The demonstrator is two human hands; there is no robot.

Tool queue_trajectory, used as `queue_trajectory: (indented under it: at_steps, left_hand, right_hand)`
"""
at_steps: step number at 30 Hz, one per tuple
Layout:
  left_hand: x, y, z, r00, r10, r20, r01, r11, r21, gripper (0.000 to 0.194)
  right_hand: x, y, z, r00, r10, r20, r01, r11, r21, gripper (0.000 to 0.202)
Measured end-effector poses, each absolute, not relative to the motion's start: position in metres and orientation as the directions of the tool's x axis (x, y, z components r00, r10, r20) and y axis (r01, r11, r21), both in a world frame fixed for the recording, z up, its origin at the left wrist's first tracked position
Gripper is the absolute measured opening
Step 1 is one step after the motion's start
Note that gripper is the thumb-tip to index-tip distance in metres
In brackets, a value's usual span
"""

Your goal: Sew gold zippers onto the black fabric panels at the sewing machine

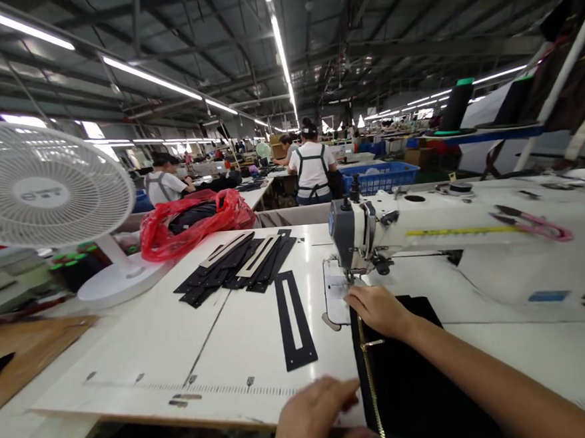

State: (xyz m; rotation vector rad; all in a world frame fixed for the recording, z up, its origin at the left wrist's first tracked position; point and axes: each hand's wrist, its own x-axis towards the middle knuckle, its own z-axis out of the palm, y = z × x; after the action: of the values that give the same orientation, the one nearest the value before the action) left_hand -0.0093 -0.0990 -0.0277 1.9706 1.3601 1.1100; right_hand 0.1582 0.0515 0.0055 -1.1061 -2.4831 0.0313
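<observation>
A black fabric piece (409, 384) with a gold zipper (370, 380) along its left edge lies on the white sewing table (221, 344), running under the needle of a white sewing machine (423, 226). My right hand (376, 310) rests flat on the top of the fabric, just below the presser foot. At the table's near edge my left hand (314, 421) presses on the lower left corner of the fabric, next to the zipper.
A black slotted frame piece (294, 320) lies left of the machine, with a stack of similar black and tan pieces (243, 262) behind it. A red plastic bag (192, 222) and a white fan (45, 196) stand at the left. Pink-handled scissors (536, 222) rest on the machine. Other workers sit further back.
</observation>
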Motion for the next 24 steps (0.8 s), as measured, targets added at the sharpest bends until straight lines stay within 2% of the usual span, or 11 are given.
queue_trajectory:
  at_steps: [1, 2, 5, 8, 10, 12, 15, 18, 24]
  left_hand:
    - [-0.011, -0.087, -0.020, 0.268, 0.885, 0.381, 0.584, -0.464, 0.666, 0.058]
    - [-0.012, -0.075, -0.012, 0.392, 0.846, 0.360, 0.621, -0.533, 0.576, 0.075]
    - [-0.011, -0.044, 0.003, 0.589, 0.782, 0.205, 0.652, -0.609, 0.452, 0.095]
    - [-0.010, -0.027, 0.006, 0.638, 0.761, 0.115, 0.667, -0.621, 0.411, 0.101]
    - [-0.011, -0.020, 0.006, 0.663, 0.743, 0.094, 0.666, -0.642, 0.379, 0.106]
    - [-0.011, -0.014, 0.007, 0.681, 0.728, 0.083, 0.663, -0.661, 0.351, 0.112]
    - [-0.011, -0.006, 0.006, 0.696, 0.715, 0.063, 0.662, -0.674, 0.327, 0.118]
    - [-0.010, -0.002, 0.004, 0.688, 0.725, 0.041, 0.676, -0.661, 0.325, 0.120]
    - [-0.009, -0.001, 0.005, 0.697, 0.717, 0.020, 0.670, -0.661, 0.338, 0.123]
  right_hand:
    - [0.160, 0.050, 0.008, -0.597, 0.712, 0.368, 0.698, 0.688, -0.198, 0.029]
    - [0.165, 0.046, 0.011, -0.592, 0.713, 0.374, 0.697, 0.687, -0.205, 0.030]
    - [0.199, 0.031, 0.015, -0.489, 0.765, 0.419, 0.769, 0.605, -0.207, 0.035]
    - [0.243, 0.014, 0.008, -0.251, 0.861, 0.442, 0.908, 0.368, -0.201, 0.043]
    - [0.260, 0.009, -0.001, -0.134, 0.919, 0.371, 0.959, 0.215, -0.186, 0.046]
    - [0.264, 0.009, -0.009, -0.087, 0.944, 0.317, 0.975, 0.146, -0.168, 0.044]
    - [0.255, 0.015, -0.016, -0.058, 0.938, 0.341, 0.988, 0.104, -0.118, 0.036]
    - [0.249, 0.019, -0.019, -0.050, 0.928, 0.368, 0.999, 0.055, -0.003, 0.036]
    - [0.250, 0.024, -0.006, -0.195, 0.903, 0.382, 0.974, 0.133, 0.184, 0.031]
